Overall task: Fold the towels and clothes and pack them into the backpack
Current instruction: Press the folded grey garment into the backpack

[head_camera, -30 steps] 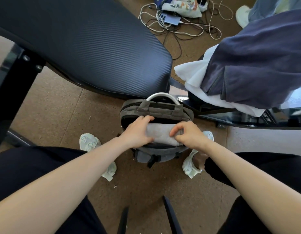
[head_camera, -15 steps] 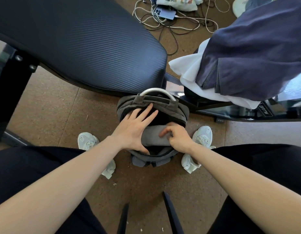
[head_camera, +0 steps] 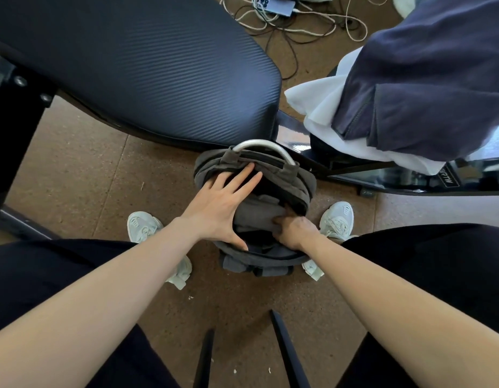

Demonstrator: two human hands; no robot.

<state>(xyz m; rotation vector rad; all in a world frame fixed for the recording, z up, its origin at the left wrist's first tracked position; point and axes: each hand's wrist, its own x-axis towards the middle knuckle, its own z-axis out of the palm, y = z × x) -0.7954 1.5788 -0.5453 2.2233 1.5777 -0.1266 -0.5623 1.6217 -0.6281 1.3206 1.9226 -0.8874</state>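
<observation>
The folded grey towel [head_camera: 256,215] has sunk deeper into the grey fabric backpack [head_camera: 308,186] on the floor, with the left hand [head_camera: 221,204] now released and splayed across its mouth while the right hand [head_camera: 294,232] pinches the towel down, so this item looks nearly packed.

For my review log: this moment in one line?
phase: packing | left hand: open, spread over backpack mouth | right hand: grips grey towel inside | unpacked: white towel, navy garment
</observation>
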